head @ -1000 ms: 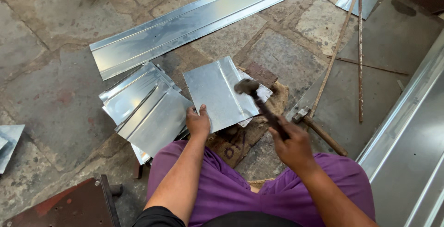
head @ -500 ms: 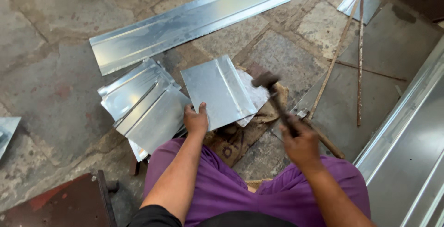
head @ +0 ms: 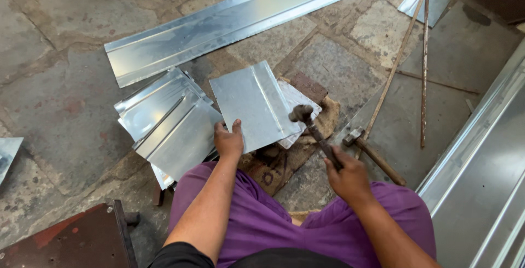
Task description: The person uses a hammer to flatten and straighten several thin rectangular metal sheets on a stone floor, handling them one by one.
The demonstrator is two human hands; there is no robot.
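My left hand (head: 229, 142) grips the near edge of a square galvanised metal sheet (head: 251, 104) with a raised fold running along it. The sheet lies over a block wrapped in brown sacking (head: 284, 153). My right hand (head: 349, 178) is closed around the handle of a hammer (head: 311, 128). The hammer's dark head hovers just over the sheet's right edge. My legs in purple trousers fill the bottom of the view.
A stack of folded metal sheets (head: 167, 123) lies to the left, a long metal strip (head: 219, 25) beyond it. A second hammer (head: 374, 156) and thin rods (head: 424, 66) lie on the stone floor at right. Large sheet metal (head: 481, 180) runs along the right edge. A dark red block (head: 71, 240) sits bottom left.
The hammer has swung down and to the left, its head now low over the sheet's right edge. My left hand has kept its hold on the sheet.
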